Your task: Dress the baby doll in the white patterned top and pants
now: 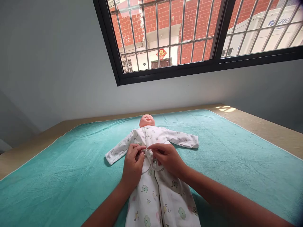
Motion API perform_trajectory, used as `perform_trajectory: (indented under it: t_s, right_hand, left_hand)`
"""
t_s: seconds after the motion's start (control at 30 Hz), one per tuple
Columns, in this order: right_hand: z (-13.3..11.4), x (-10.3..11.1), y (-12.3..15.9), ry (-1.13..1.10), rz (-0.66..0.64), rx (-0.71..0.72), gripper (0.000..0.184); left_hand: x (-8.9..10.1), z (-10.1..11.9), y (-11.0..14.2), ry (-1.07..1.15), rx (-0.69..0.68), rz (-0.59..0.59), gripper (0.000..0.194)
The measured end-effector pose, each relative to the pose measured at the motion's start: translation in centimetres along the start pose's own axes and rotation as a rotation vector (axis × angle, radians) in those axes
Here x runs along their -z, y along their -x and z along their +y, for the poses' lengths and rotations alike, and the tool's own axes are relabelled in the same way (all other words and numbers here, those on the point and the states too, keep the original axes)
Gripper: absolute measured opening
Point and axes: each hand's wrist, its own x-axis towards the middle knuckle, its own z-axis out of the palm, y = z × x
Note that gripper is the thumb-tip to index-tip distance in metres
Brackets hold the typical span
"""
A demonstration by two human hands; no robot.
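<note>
A baby doll (146, 120) lies on its back on a teal blanket (59, 170), head toward the wall. It wears a white romper (161, 195) printed with small animals, sleeves spread out to both sides. My left hand (132, 164) and my right hand (167, 159) meet over the doll's belly. Both pinch the front edges of the romper at its middle closure, fingers closed on the fabric. The fastening itself is hidden under my fingers.
The blanket covers a tan mattress (265, 126) set against a grey wall (59, 78). Above is a black-framed window (170, 71) with bars, showing a red brick building outside. Sunlight patches fall at the mattress's far right corner (226, 109).
</note>
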Motion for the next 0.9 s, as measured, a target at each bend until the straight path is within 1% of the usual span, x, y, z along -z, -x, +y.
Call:
perform_trajectory:
  t_s: [0.07,0.13,0.27,0.37,0.47,0.63,0.8,0.9]
  right_hand:
    - [-0.05,-0.05,-0.01,0.059,0.019,0.019,0.029]
    - [-0.16,-0.09,-0.08,0.067,0.027,0.006,0.028]
    - [-0.21,-0.11,-0.36,-0.019,0.027,-0.109,0.022]
    - [-0.14,-0.06,-0.55,-0.052,0.028,-0.153,0.018]
    - [-0.17,0.04,-0.59,-0.065,0.022,-0.156,0.018]
    - [-0.14,0.15,-0.41,-0.117,0.021,-0.155,0.018]
    - [0.16,0.16,-0.30,-0.105,0.009,-0.127,0.025]
    - [0.23,0.29,-0.32,-0.115,-0.002,-0.124,0.025]
  left_hand:
    - [0.00,-0.16,0.03,0.006,-0.008,-0.003,0.019]
    - [-0.02,-0.30,0.03,0.013,-0.023,-0.013,0.021]
    - [-0.12,-0.44,-0.06,0.032,-0.024,-0.034,0.022]
    - [-0.15,-0.45,-0.07,0.043,-0.027,-0.039,0.022]
    - [-0.13,-0.39,0.05,0.031,-0.046,-0.035,0.023]
    - [-0.13,-0.21,0.20,0.024,-0.026,-0.047,0.027]
    - [-0.12,-0.37,0.12,0.009,-0.088,-0.062,0.031]
    - [0.01,-0.53,0.18,0.011,-0.102,-0.067,0.031]
